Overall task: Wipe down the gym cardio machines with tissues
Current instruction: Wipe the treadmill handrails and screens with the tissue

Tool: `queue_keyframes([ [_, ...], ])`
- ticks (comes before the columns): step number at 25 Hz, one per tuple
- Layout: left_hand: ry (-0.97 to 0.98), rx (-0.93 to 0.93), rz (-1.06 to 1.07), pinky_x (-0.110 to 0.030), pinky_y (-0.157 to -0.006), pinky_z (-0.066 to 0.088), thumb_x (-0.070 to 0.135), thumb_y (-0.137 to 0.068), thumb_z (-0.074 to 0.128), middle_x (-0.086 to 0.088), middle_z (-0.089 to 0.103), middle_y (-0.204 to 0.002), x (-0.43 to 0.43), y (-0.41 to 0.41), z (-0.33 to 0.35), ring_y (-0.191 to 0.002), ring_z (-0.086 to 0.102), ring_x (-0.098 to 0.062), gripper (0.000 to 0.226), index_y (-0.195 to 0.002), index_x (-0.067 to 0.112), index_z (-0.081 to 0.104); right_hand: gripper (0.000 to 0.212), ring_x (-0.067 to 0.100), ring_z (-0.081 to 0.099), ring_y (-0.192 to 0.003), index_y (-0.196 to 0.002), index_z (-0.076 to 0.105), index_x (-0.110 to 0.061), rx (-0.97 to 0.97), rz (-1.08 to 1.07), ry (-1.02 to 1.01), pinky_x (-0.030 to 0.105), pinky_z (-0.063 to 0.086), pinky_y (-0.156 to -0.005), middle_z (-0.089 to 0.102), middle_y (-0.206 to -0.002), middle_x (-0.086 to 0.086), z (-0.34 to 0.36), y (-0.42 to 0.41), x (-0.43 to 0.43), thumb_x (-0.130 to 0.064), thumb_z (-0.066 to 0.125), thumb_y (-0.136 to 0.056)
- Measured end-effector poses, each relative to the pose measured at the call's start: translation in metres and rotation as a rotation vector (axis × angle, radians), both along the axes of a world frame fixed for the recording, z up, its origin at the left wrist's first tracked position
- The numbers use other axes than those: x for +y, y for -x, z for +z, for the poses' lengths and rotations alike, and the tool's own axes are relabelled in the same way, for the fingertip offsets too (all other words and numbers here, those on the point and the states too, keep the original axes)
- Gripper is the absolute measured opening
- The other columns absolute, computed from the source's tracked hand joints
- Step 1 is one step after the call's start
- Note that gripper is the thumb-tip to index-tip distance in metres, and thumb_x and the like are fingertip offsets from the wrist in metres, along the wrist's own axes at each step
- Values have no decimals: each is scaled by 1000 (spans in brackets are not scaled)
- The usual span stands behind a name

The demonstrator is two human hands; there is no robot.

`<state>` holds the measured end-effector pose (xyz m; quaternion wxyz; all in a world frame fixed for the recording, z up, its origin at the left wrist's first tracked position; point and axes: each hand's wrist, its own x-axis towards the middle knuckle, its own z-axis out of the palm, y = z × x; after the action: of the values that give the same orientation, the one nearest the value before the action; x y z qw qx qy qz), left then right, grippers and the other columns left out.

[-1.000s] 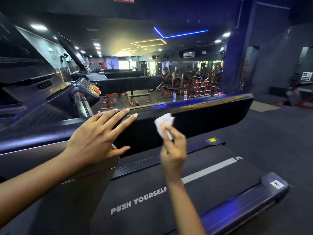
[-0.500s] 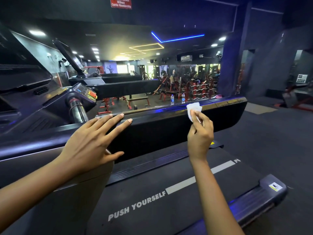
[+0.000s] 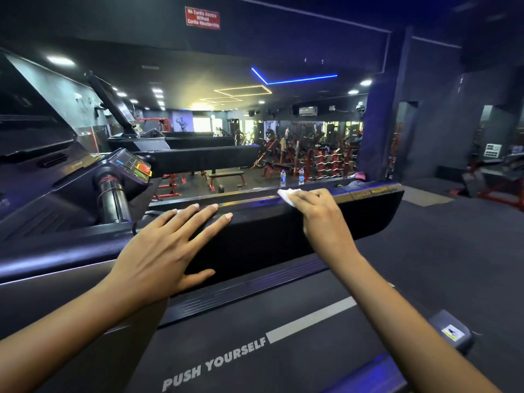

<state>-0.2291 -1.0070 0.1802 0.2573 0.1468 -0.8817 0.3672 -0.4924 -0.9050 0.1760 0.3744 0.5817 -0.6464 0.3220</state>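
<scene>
Rising at the left end of the treadmill's side rail (image 3: pixel 269 239), the console (image 3: pixel 133 165) sat apart from both hands. Just right of it, the left hand (image 3: pixel 158 251) lay flat on the rail. Its fingers were straight and spread across the top edge and its thumb lay down the inner face, so it was gripping nothing and probably only bracing.

Farther right, about midway along the top edge, was the tissue (image 3: pixel 287 193), a small white crumpled wad pressed onto the rail. The right hand (image 3: pixel 319 211) covered most of it with fingers bent over it, pinching it down against the surface. Only its left corner showed beyond the fingertips.

The tissue looked nearly weightless, soft and thin. It would likely tear or roll into shreds if dragged hard over the worn, yellowish strip along the top edge. Bunching it under several fingertips, rather than holding one corner, seemed the safer grip, with moderate, even pressure. The rail itself looked stiff, padded and fixed, so it should take that pressure without shifting.

To the right, the rail ran on to its rounded far end, which was not yet under the tissue. Below both arms lay the running belt (image 3: pixel 255 373).
</scene>
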Motion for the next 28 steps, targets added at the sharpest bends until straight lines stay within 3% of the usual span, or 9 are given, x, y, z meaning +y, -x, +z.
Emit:
queue_keyframes([
  [5,4,24,2,-40,-100,34,61,-80,44,-12,52,-138,3,0,1,-119,55,-33,79,-146,17,38,44,31,57,-82,-99,72,-2,-72,-4,-40,30,48,-72,71,-97,10,27,20,6,21,54,-66],
  [7,-4,24,8,-40,-99,33,60,-80,44,-12,53,-138,3,0,1,-118,55,-33,79,-146,17,38,37,26,58,-77,-97,72,-4,28,173,-31,27,46,-70,71,-94,7,26,-21,3,9,49,-70],
  [10,-2,10,12,-41,-99,34,61,-80,42,-13,52,-139,2,0,1,-119,55,-34,79,-146,17,38,44,22,56,-73,-105,70,-6,107,317,-106,25,48,-67,71,-95,4,20,-56,2,-10,36,-77],
  [15,-1,19,-11,-43,-97,37,60,-81,41,-15,51,-138,0,2,-1,-118,55,-35,79,-146,15,38,39,32,50,-91,-114,64,0,-3,18,-295,43,46,-77,67,-106,16,35,1,10,8,44,-82],
  [18,-39,22,-20,-44,-95,37,58,-81,41,-15,53,-136,-1,2,-1,-117,56,-35,77,-146,17,36,38,32,47,-96,-115,64,1,-67,-130,-328,39,41,-80,65,-112,16,32,32,14,10,44,-84],
  [20,-68,35,-37,-43,-93,38,56,-81,40,-14,54,-135,1,5,1,-116,57,-35,74,-145,18,37,39,34,49,-97,-113,65,1,-164,-166,-224,34,38,-79,65,-113,16,32,48,17,14,45,-82],
  [22,-100,63,-62,-42,-93,38,54,-82,39,-13,55,-135,7,14,2,-115,58,-34,71,-143,18,40,42,35,55,-94,-108,68,1,-249,-136,69,28,40,-80,68,-106,15,23,44,23,16,45,-75],
  [24,-136,88,-76,-40,-95,42,54,-83,39,-11,55,-134,16,32,4,-115,58,-31,70,-142,16,45,42,26,56,-93,-107,69,-1,-299,-55,383,21,40,-87,69,-102,11,-8,16,24,11,43,-75],
  [28,-144,54,-53,-43,-97,47,57,-83,38,-10,55,-136,21,72,6,-117,58,-30,71,-142,17,43,40,20,55,-102,-117,64,-1,-308,156,440,20,41,-95,62,-116,9,-92,-49,4,8,37,-89],
])
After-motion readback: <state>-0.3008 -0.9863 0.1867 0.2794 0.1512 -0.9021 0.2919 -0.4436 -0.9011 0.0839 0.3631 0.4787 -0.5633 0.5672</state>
